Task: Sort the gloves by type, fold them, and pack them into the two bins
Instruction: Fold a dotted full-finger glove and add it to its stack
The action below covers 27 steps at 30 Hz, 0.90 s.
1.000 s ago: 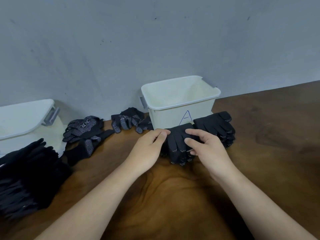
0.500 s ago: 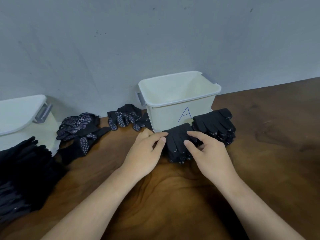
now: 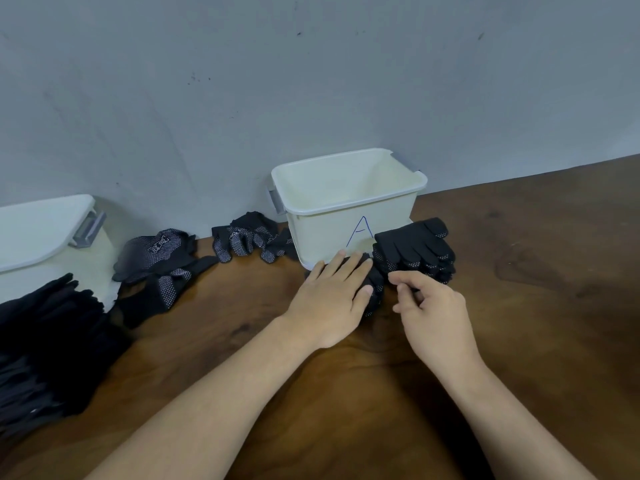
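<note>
A white bin marked "A" (image 3: 325, 237) stands open against the wall with nothing visible inside. In front of it lies a folded black dotted glove (image 3: 376, 289). My left hand (image 3: 332, 299) presses flat on that glove and hides most of it. My right hand (image 3: 429, 313) sits just to its right, fingers loosely curled, with fingertips at the glove's edge. A stack of folded dotted gloves (image 3: 415, 247) leans against the bin's right front corner. A second white bin (image 3: 41, 230) is at the far left.
Loose dotted gloves lie by the wall in one clump (image 3: 249, 237) left of bin A and another (image 3: 159, 254) further left. A pile of plain black gloves (image 3: 45, 334) covers the table's left edge. The brown wooden table (image 3: 536, 306) stretches right.
My left hand has slid right and flattened over the folded glove. My right hand has come off the glove's top, drawn back to its right side and curled its fingers.
</note>
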Available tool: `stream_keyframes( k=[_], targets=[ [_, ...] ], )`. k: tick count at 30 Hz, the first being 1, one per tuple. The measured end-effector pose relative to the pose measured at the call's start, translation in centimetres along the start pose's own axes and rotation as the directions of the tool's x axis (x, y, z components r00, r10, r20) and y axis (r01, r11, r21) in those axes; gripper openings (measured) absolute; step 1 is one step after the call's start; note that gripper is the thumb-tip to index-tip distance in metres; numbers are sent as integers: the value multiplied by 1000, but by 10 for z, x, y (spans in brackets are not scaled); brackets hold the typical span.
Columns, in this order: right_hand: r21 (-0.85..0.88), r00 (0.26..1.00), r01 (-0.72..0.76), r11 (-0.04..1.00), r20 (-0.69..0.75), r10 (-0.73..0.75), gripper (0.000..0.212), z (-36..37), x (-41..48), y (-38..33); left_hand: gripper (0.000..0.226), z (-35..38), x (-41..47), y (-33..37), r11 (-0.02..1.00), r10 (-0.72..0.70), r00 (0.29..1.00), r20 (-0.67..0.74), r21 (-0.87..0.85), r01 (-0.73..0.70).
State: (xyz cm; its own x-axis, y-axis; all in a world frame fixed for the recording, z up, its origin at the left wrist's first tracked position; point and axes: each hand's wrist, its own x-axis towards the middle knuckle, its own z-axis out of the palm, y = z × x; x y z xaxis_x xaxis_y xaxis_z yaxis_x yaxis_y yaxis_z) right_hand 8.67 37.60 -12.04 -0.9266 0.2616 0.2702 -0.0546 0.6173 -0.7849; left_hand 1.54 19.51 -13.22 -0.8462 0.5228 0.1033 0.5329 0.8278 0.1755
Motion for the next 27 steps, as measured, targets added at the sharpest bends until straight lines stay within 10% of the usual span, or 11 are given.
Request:
stream_keyframes(
  k=[16,27],
  targets=[
    [66,969,173,983,168,-182,29,54,3,-67,57,-24,-100,-73,960,-257,950,-176,-155,231],
    [46,821,382,923,442,-362,33,178,7,-130,24,-22,-176,-157,809,-574,764,-294,-348,474]
  ],
)
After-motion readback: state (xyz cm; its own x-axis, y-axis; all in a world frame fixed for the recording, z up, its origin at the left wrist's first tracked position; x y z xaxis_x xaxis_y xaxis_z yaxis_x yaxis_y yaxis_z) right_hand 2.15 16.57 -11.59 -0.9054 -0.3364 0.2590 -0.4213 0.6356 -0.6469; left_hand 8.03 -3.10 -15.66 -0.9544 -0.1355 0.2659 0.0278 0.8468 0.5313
